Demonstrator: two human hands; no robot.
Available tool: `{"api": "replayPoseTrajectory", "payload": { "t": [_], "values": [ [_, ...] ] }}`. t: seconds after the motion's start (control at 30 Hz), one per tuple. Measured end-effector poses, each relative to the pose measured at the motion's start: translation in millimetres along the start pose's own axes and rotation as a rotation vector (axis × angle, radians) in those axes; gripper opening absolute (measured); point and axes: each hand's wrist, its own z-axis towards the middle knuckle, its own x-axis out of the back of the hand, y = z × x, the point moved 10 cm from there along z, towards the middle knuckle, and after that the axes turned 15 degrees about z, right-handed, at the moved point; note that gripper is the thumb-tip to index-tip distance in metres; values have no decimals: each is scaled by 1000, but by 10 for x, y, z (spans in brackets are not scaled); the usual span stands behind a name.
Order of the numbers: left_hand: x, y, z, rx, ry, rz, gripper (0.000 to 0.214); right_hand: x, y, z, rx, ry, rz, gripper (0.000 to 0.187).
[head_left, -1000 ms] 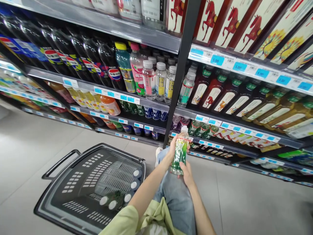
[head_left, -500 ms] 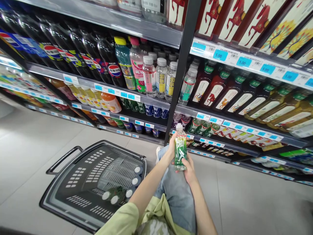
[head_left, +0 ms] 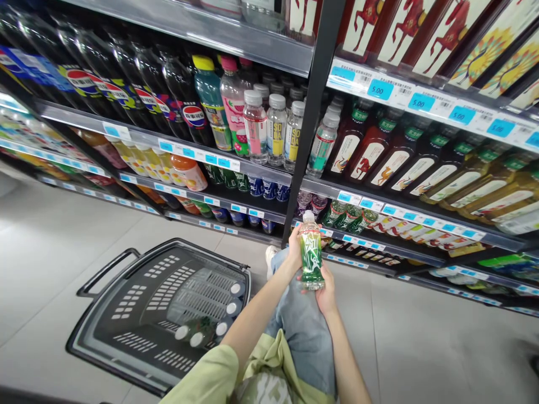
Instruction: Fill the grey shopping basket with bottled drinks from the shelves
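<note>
Before the drinks shelf (head_left: 252, 171), left hand (head_left: 293, 249) and right hand (head_left: 325, 292) clasp the green bottle (head_left: 310, 257); each grip pinches it; should either slacken, it may drop onto the floor (head_left: 421, 342).

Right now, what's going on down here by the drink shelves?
A person is down low on the shop floor in front of shelves packed with drinks. Both hands hold one green-labelled bottle upright: the left hand grips its upper side and the right hand cups its base. To the person's left a dark shopping basket sits on the floor, with several white-capped bottles lying in it.
</note>
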Motion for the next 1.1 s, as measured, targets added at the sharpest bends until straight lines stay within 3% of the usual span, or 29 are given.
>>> {"api": "replayPoseTrajectory", "payload": {
  "t": [0.2,0.4,0.57,0.73,0.87,1.0,1.1],
  "values": [
    [42,67,1,-29,32,-11,65,73,-199,-123,262,67,-202,61],
    [15,151,-27,-94,32,-24,53,-299,-597,-392,720,-60,-723,79],
    [-2,210,-45,-123,7,-44,49,-384,-583,-412,741,-74,-881,76],
    [50,188,-47,-89,41,-74,48,-354,-558,-405,724,-24,-899,72],
    [40,174,-30,-81,30,-122,45,-179,-487,-310,591,21,-654,75],
    [81,139,14,-54,40,-245,38,98,-114,-117,136,-31,-7,61],
    [96,115,33,-41,34,-273,33,69,134,-139,-204,-165,296,59]
  ]
}}
